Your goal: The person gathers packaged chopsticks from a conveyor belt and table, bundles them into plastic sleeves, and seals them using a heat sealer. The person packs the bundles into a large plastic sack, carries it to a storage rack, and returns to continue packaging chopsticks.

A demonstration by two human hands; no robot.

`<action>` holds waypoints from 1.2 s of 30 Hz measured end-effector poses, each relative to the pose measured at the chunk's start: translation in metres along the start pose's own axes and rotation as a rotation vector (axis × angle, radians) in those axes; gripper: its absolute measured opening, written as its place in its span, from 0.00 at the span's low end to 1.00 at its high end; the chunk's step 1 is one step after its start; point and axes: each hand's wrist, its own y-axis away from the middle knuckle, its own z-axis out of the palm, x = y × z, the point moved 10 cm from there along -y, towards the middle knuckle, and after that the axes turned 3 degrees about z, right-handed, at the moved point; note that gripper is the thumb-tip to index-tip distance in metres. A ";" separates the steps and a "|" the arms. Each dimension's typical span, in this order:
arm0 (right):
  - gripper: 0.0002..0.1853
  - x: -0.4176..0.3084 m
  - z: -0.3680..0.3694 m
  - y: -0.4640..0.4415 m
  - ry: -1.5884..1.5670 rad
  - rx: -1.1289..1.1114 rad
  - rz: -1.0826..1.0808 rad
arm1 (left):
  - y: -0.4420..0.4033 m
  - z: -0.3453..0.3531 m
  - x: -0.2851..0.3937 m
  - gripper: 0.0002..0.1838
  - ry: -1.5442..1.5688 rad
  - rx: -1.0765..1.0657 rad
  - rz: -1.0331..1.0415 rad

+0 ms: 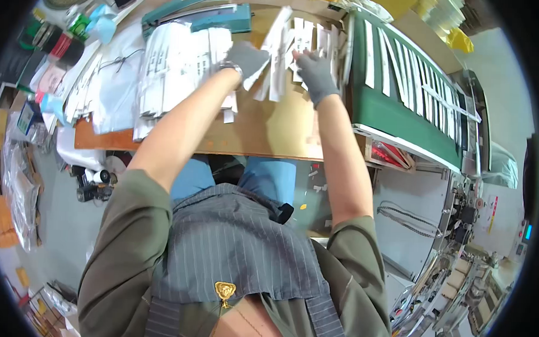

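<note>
My left hand (248,59), in a grey glove with a bracelet at the wrist, is beside several long white printed strips (277,56) that look blurred. Its fingertips are hidden, so I cannot tell whether it grips any. To the right, my right hand (318,77) wears a grey glove with bare fingertips. Those fingers are spread over more white strips (302,36) lying on the brown tabletop (271,133). Left of my left hand, thick bundles of white printed strips (172,70) lie stacked in rows.
A green conveyor belt (401,122) with white strips spaced along it runs at the right. Behind the bundles sits a teal metal case (242,18). Clear plastic bags (118,86), a dark bottle (59,44) and blue-capped items lie at the left. Machinery (455,282) stands lower right.
</note>
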 end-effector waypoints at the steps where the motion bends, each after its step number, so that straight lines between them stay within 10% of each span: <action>1: 0.22 -0.026 -0.030 -0.002 -0.038 0.134 -0.263 | -0.001 -0.003 -0.015 0.21 0.015 -0.012 -0.037; 5: 0.19 -0.079 -0.168 0.000 0.269 0.385 -0.447 | -0.005 0.006 -0.085 0.12 0.479 -0.055 -0.122; 7: 0.19 -0.087 -0.253 -0.004 0.863 0.838 -0.549 | 0.010 -0.011 -0.049 0.16 0.041 0.160 0.015; 11: 0.30 -0.050 -0.382 -0.018 1.300 1.042 -0.111 | 0.018 0.020 -0.038 0.16 -0.043 0.114 -0.053; 17: 0.19 -0.005 -0.404 -0.084 1.588 0.526 0.089 | 0.028 0.021 -0.039 0.16 0.156 0.169 -0.061; 23: 0.12 -0.149 -0.429 -0.041 1.349 1.140 -0.889 | 0.038 -0.012 -0.005 0.15 0.222 0.281 -0.114; 25: 0.14 -0.222 -0.369 0.029 1.572 1.379 -0.733 | 0.033 -0.005 -0.026 0.17 0.182 0.289 -0.167; 31: 0.17 -0.318 -0.403 0.174 0.272 1.053 -1.137 | 0.004 0.051 -0.049 0.22 0.210 0.069 0.029; 36: 0.18 -0.286 -0.300 0.239 0.444 0.916 -0.910 | 0.062 0.036 0.058 0.12 1.045 -0.155 -0.097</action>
